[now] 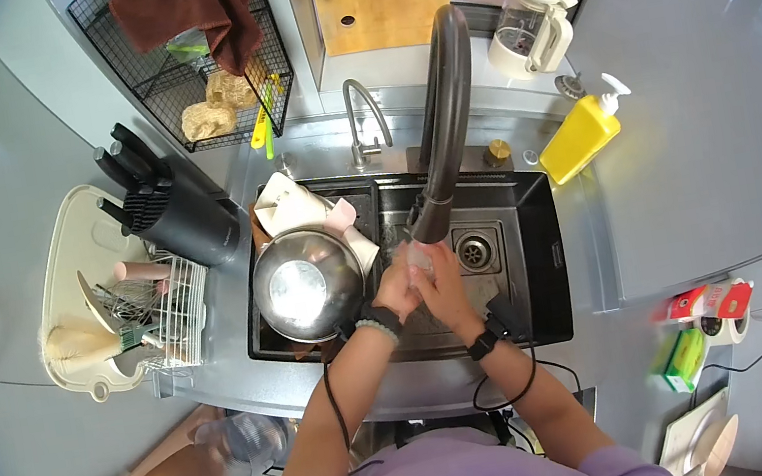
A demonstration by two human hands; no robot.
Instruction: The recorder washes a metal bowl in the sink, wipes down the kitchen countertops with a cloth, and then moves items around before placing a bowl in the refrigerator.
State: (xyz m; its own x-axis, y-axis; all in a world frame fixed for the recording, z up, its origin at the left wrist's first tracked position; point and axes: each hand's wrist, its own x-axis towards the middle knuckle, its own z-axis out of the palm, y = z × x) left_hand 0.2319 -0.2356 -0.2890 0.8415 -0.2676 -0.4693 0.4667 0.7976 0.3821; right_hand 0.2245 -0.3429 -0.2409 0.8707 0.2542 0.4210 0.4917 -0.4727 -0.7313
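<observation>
My left hand (pixel 398 284) and my right hand (pixel 442 283) are close together below the spray head of a dark pull-down faucet (pixel 432 219), over the black sink (pixel 541 257). A small, pale, see-through thing (pixel 418 256) shows between the fingers; whether it is an object or water cannot be told. Left of my hands, an upturned stainless steel bowl (pixel 309 284) rests on the sink's left part, against white and pink pieces. The sink drain (pixel 474 251) lies to the right of my right hand. Bands with cables are on both wrists.
A knife block (pixel 191 219) and a white dish rack (pixel 184 314) stand at left. Behind the sink are a small faucet (pixel 354 126) and a glass kettle (pixel 520 29). A yellow pump bottle (pixel 580 139) stands at the back right. A wire basket (pixel 155 87) hangs at upper left.
</observation>
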